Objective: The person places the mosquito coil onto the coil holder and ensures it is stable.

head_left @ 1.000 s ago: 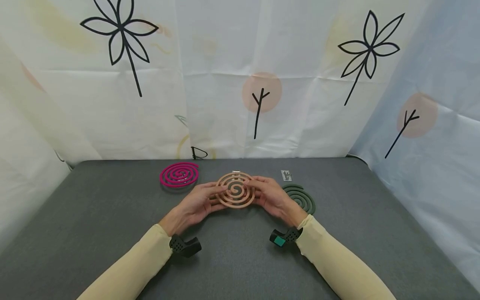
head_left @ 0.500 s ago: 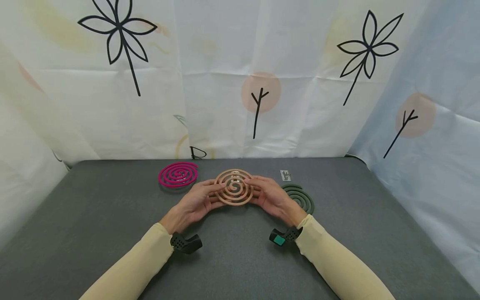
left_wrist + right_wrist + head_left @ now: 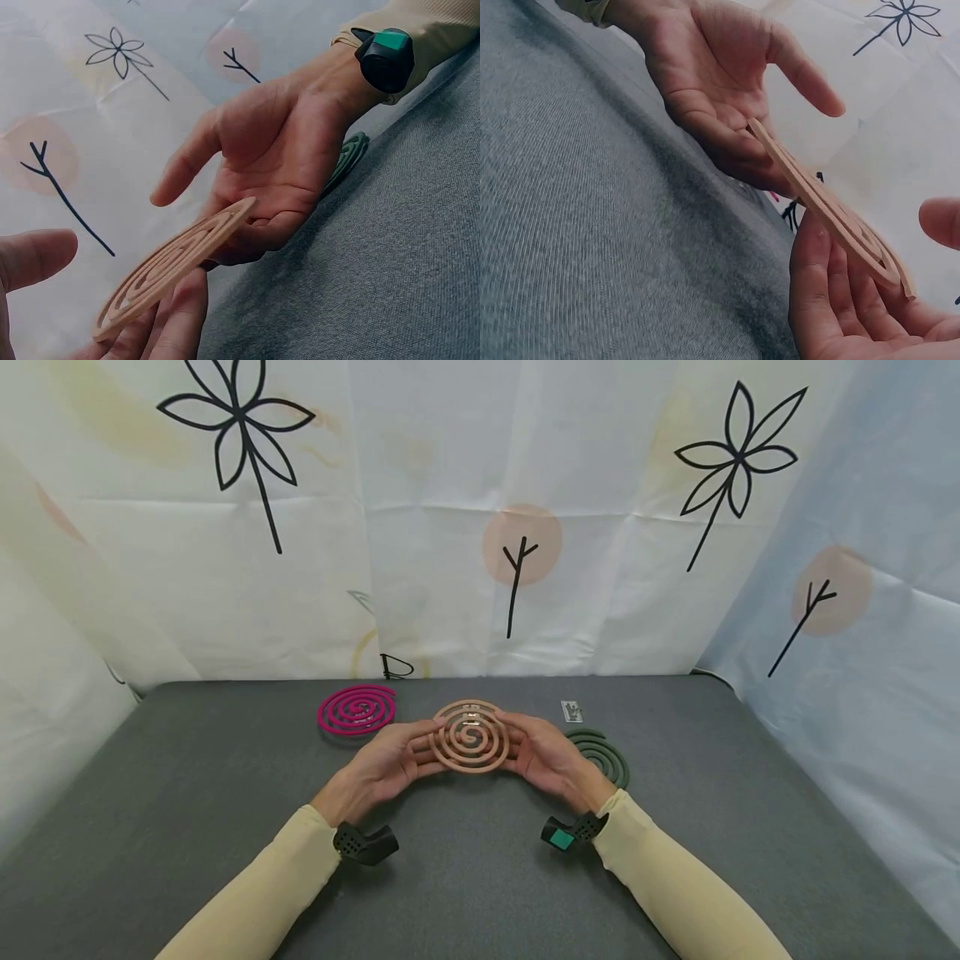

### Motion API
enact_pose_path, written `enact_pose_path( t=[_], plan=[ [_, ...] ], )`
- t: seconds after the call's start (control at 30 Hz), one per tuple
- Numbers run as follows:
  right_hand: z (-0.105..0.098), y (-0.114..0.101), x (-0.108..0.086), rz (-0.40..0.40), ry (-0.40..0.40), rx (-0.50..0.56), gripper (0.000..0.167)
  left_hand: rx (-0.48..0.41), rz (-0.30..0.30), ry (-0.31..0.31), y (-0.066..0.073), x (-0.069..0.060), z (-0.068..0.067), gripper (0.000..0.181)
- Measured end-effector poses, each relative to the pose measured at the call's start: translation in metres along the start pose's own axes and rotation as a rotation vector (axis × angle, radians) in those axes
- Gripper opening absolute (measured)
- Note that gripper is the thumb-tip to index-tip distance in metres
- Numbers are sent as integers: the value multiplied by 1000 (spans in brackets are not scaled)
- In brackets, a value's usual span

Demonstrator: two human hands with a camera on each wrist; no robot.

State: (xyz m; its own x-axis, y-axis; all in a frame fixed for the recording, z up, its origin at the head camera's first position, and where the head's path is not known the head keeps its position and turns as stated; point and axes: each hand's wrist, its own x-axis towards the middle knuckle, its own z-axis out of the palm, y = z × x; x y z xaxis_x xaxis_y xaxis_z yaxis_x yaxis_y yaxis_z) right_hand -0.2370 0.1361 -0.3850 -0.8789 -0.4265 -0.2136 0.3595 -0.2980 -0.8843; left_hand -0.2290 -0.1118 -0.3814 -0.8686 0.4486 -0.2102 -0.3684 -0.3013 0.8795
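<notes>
A tan mosquito coil (image 3: 470,770) lies across the fingers of both hands above the table in the head view. My left hand (image 3: 384,766) supports its left edge from below, and my right hand (image 3: 551,766) its right edge. In the left wrist view the coil (image 3: 176,259) is tilted, and both thumbs stand apart from it. The right wrist view has the same coil (image 3: 810,187) on the fingers, thumbs raised. A pink coil (image 3: 352,732) is beyond my left hand. A green coil (image 3: 603,762) lies beside my right wrist, partly hidden by it.
A small silvery metal piece (image 3: 572,711) lies at the back of the grey table (image 3: 465,877). Another shiny bit shows through the tan coil's gaps. A white patterned cloth (image 3: 435,568) hangs behind the table and along its sides.
Both thumbs have come up off the tan coil, which they pressed a second ago. It now rests on the fingers, having shifted only slightly. The pink and green coils stay put.
</notes>
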Motion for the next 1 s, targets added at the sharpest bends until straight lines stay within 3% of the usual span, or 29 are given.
enact_pose_path(
  t=[0.43,0.77,1.0],
  plan=[
    [1,0,-1,12,-29,-69,54,-49,-46,-20,2,-2,-3,62],
    [-2,-3,-4,50,-90,24,67,-113,-56,5,2,-3,-3,63],
    [0,-6,-2,36,-56,57,62,-146,-55,33,4,-2,-2,63]
  ],
)
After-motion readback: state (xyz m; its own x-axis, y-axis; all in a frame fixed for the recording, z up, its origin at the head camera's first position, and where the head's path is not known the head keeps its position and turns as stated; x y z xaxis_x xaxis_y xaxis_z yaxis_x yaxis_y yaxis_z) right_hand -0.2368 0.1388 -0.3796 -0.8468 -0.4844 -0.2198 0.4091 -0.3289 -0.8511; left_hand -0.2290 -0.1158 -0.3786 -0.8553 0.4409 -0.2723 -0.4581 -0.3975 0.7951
